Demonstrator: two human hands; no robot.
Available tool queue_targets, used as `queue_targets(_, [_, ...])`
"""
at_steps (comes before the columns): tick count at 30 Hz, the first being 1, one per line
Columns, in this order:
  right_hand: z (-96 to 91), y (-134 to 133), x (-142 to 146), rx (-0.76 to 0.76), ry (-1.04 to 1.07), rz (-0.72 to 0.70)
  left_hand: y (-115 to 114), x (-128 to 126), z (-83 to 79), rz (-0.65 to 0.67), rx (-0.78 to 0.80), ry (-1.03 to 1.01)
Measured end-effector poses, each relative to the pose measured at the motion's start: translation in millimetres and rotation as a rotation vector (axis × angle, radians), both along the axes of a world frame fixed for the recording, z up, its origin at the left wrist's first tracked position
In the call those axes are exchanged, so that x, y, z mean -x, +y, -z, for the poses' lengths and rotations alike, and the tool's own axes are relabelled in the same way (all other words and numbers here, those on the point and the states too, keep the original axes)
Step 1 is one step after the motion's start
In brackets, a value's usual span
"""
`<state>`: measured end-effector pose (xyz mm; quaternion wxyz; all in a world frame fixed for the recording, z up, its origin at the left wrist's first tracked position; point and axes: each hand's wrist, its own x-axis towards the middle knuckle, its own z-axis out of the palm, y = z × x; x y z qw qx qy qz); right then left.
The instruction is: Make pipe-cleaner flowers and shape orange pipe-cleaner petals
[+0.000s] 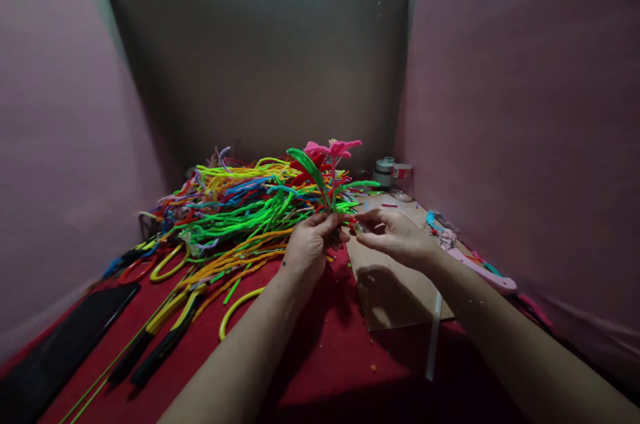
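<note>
My left hand (pixel 314 244) is closed round the stems of a pipe-cleaner flower (pixel 334 147), held upright above the table. It has pink petals, a pink stalk and a long green leaf (pixel 311 167); a dark red bloom shows behind the leaf. My right hand (pixel 395 235) is closed just to the right of the stems, its fingertips pinched together. A small red and pale bit (pixel 357 228) shows between those fingers, too small to make out.
Behind lies a heap of coloured pipe cleaners (pixel 260 211). Pliers (pixel 167 324) with yellow and black handles and a black flat object (pixel 70 344) lie left. A brown board (pixel 400 287), clear stick (pixel 434 344), pink-handled tool (pixel 483 271) and jars (pixel 385 172) are right. Pink walls flank the table.
</note>
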<state>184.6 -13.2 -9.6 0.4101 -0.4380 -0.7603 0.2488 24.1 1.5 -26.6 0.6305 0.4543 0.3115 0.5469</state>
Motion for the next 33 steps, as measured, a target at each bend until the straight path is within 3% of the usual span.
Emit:
queue_targets(4, [-4.9,7,9,0.056,-0.001,-0.074,3,2,-0.4,-0.039,-0.008,-0.056])
queue_targets(11, [10.7,13,12,0.251,0.313,-0.119,7,4,4.0,-0.023,-0.061,-0.064])
queue_targets(22, [18.5,14,3,0.211,0.356,-0.173,0,1,1.0,-0.015,-0.078,0.044])
queue_targets(28, [24.1,15,1,0.166,0.236,-0.055,-2,-2,0.7,-0.023,-0.089,0.093])
queue_targets(33, [26.5,13,3,0.120,0.279,-0.127,-2,-4,2.9,-0.043,-0.083,0.066])
